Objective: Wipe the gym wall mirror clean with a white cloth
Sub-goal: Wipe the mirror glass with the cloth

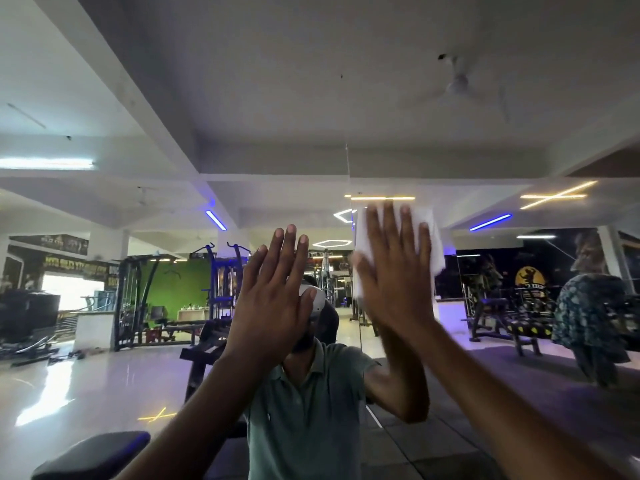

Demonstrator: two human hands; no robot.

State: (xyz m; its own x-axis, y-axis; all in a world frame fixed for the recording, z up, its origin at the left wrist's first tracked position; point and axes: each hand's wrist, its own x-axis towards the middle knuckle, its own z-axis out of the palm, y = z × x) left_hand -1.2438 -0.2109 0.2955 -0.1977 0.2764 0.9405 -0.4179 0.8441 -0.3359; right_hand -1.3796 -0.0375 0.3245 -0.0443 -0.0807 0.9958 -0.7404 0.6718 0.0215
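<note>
White cloth [431, 237] shows as a crumpled sheet behind the right hand [391, 271], pressed flat against the wall mirror [104, 306] a little above head height. A thin vertical seam runs down the glass just left of that hand, marking where two mirror panels meet; glass spreads wide on both sides and well upward, where it reflects the pale ceiling and a ceiling fan [457, 86]. Low at the left a dark padded bench [93, 455] juts toward the glass. Both forearms rise from the bottom of the view, bare, palms turned to the mirror. The right hand's fingers are straight and slightly fanned, laid over the cloth, which sticks out past the fingertips at the top and past the little-finger edge on the right; the hand looks motion-blurred. The left hand [273, 292] is raised just beside it, lower and to the left, fingers straight and close together, holding nothing; whether it touches the glass cannot be told. Between the hands the reflection shows the person in a green polo shirt [304, 410], and behind them gym machines [221, 289] and glossy floor.
</note>
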